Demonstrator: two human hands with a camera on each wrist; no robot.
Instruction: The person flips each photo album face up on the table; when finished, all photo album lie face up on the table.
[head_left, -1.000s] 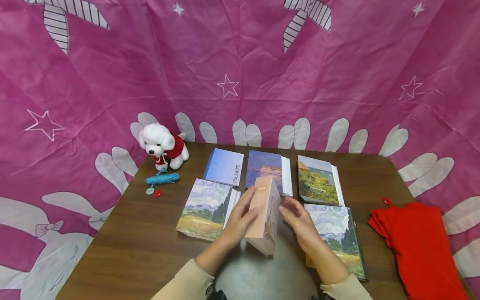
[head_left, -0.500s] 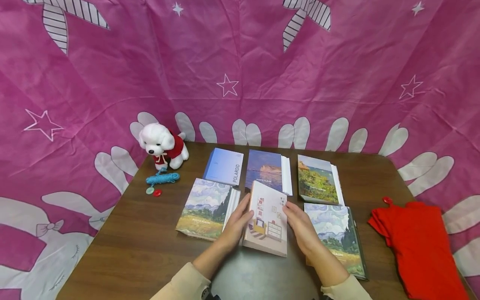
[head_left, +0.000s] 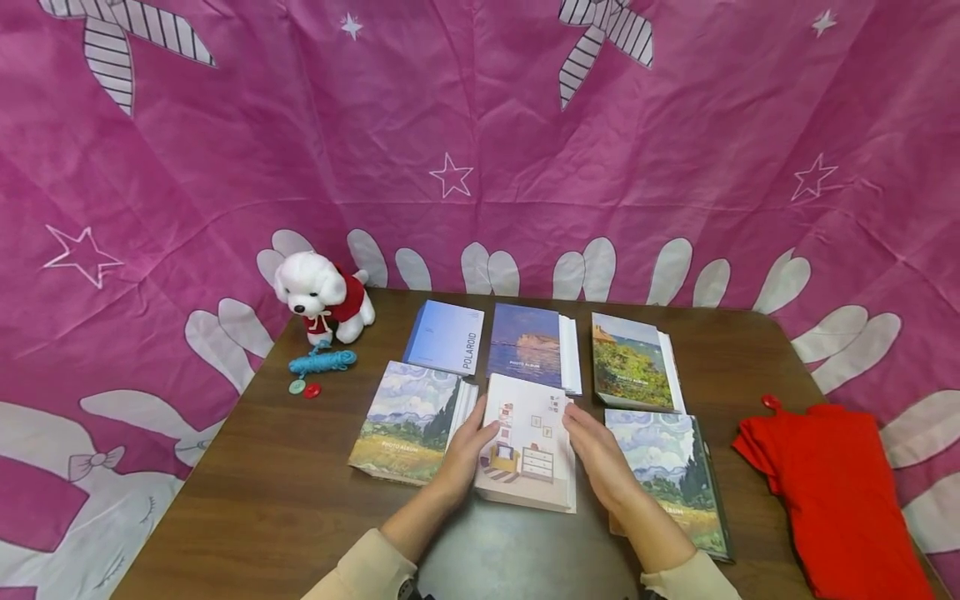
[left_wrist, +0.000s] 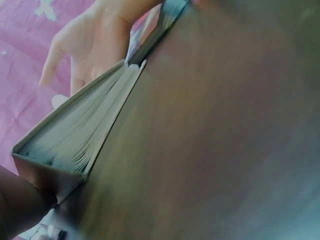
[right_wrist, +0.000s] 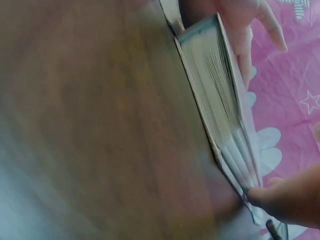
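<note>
A thick, pale pink photo album (head_left: 536, 433) with a drawn room on its cover faces up near the table's front. My left hand (head_left: 459, 458) grips its left side, thumb over the cover edge. On the opposite side my right hand (head_left: 600, 454) holds the edge by the upper right corner. The left wrist view shows the page block (left_wrist: 85, 120) between the covers, slightly fanned. From the right wrist view, a digit of my right hand (right_wrist: 287, 197) presses at the page edge. Whether the album touches the table cannot be told.
Landscape photo albums flank it, left (head_left: 405, 421) and right (head_left: 671, 475). Behind lie a blue Polaroid album (head_left: 446, 333), a sea-cliff album (head_left: 523, 346) and a garden album (head_left: 632, 362). A toy dog (head_left: 318, 292), blue cord (head_left: 322, 362), buttons (head_left: 312, 390) and red cloth (head_left: 832, 492) lie outward.
The album has turned from spine-up and tilted to cover-up and flatter, and come lower. My right hand has closed in on its right edge. My left hand stays on the left side.
</note>
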